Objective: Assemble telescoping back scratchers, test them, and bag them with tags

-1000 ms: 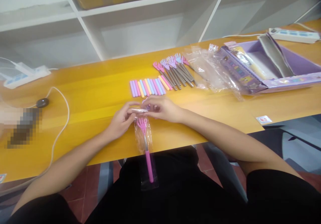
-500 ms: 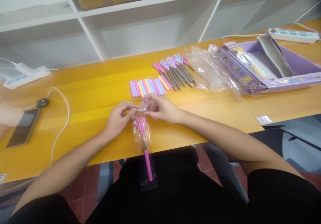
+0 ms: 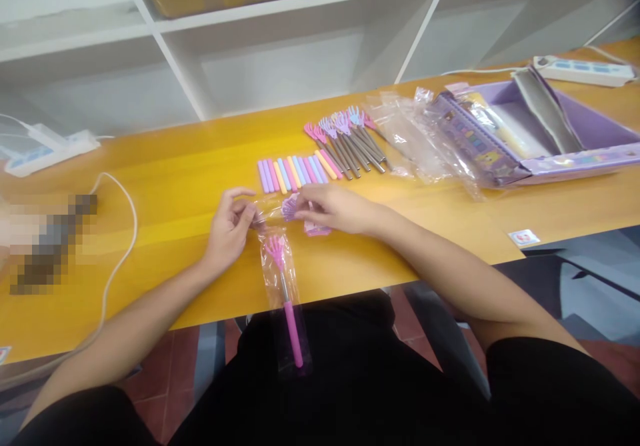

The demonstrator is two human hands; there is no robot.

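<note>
My left hand (image 3: 230,229) is closed, thumb and fingers pinching one end of a clear plastic bag (image 3: 270,211). Across from it, my right hand (image 3: 340,207) is closed on a small purple piece (image 3: 290,207) at the bag's other end; its exact kind is unclear. A pink and lilac piece (image 3: 317,230) shows under my right fingers. Below both hands lies a pink back scratcher (image 3: 291,326) in a clear sleeve, its handle reaching past the table edge over my lap.
Several coloured handle tubes (image 3: 295,174) lie in a row, beside several back scratcher rods with hand-shaped heads (image 3: 343,125). Clear bags (image 3: 420,136) rest against a purple display box (image 3: 550,166). A white cable (image 3: 134,213) runs along the left; power strips (image 3: 583,71) stand behind.
My hands have moved apart, left hand leftward and right hand rightward, stretching the clear bag between them. The purple piece shows more now. The bagged pink back scratcher has shifted slightly.
</note>
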